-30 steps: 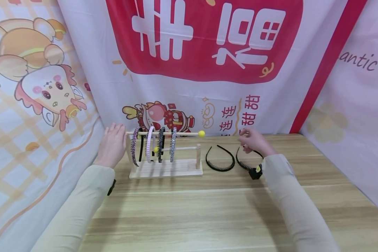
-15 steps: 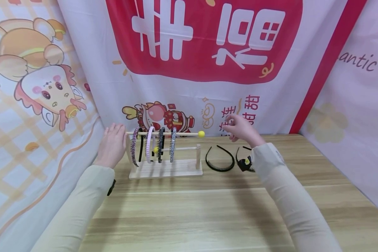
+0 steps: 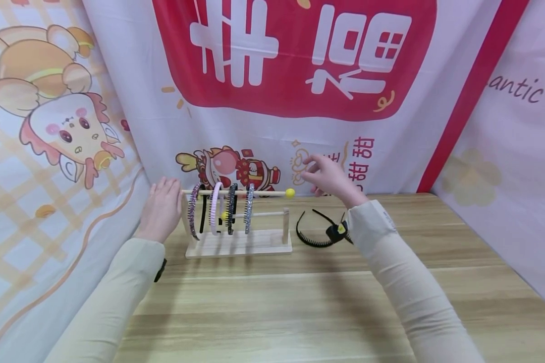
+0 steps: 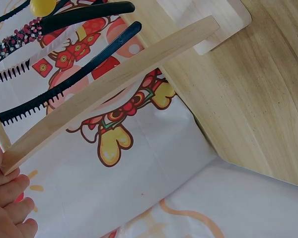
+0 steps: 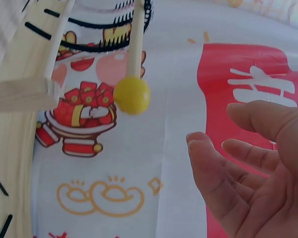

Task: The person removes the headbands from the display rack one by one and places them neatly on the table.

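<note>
A wooden rack stands at the back of the table, its upper rod ending in a yellow ball. Several headbands hang from that rod, among them a purple one, a pink one and a silver one. My left hand rests against the top of the rack's left post, fingers extended. To the right of the yellow ball, my right hand hovers with thumb and fingers apart, holding nothing. A black toothed headband lies on the table below it.
A second black headband is mostly hidden behind the right sleeve and the dark wrist camera. A lower rod with another yellow ball extends from the rack's right post. Printed cloth encloses the wooden table at back and sides.
My right hand has moved left and slightly up, from above the right-hand black headband toward the rack's yellow ball. The left hand and the hanging headbands have stayed put.
</note>
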`<state>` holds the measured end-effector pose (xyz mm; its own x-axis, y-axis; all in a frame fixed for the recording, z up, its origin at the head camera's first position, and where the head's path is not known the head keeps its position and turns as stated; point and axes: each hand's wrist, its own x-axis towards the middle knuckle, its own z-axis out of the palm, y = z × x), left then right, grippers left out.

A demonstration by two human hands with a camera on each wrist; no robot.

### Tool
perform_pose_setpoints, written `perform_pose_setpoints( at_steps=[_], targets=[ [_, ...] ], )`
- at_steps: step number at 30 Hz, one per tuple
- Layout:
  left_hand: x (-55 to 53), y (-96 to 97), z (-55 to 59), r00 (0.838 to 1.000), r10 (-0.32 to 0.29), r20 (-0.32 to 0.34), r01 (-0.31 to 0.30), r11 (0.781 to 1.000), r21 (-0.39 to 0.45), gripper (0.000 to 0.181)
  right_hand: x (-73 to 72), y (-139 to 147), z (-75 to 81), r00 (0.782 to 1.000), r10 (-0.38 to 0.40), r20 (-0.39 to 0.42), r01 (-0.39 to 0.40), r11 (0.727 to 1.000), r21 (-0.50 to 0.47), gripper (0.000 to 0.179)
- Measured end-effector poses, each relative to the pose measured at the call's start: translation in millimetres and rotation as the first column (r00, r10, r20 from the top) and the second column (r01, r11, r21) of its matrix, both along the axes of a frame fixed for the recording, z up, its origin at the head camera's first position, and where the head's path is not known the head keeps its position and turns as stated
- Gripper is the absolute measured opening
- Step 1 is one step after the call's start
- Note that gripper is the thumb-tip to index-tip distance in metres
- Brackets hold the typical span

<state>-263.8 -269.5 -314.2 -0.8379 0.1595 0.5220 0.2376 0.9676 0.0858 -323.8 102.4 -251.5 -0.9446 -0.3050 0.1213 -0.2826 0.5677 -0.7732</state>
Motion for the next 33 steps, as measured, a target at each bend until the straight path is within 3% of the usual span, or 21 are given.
perform_pose_setpoints(
  at_steps=[14, 33],
  targets=[
    [1.8, 0.5, 1.0, 1.000, 0.006, 0.012, -0.006, 1.000, 0.008, 0.039, 12.0, -39, 2.9, 0.992, 0.123, -0.030, -0.124, 0.991, -0.056, 0.066],
    [1.4, 0.3, 1.5, 0.999, 0.009, 0.049, -0.009, 1.000, 0.003, 0.040, 16.4, -88, -27.6, 0.966, 0.246, 0.078, -0.244, 0.969, -0.032, 0.072]
  ],
)
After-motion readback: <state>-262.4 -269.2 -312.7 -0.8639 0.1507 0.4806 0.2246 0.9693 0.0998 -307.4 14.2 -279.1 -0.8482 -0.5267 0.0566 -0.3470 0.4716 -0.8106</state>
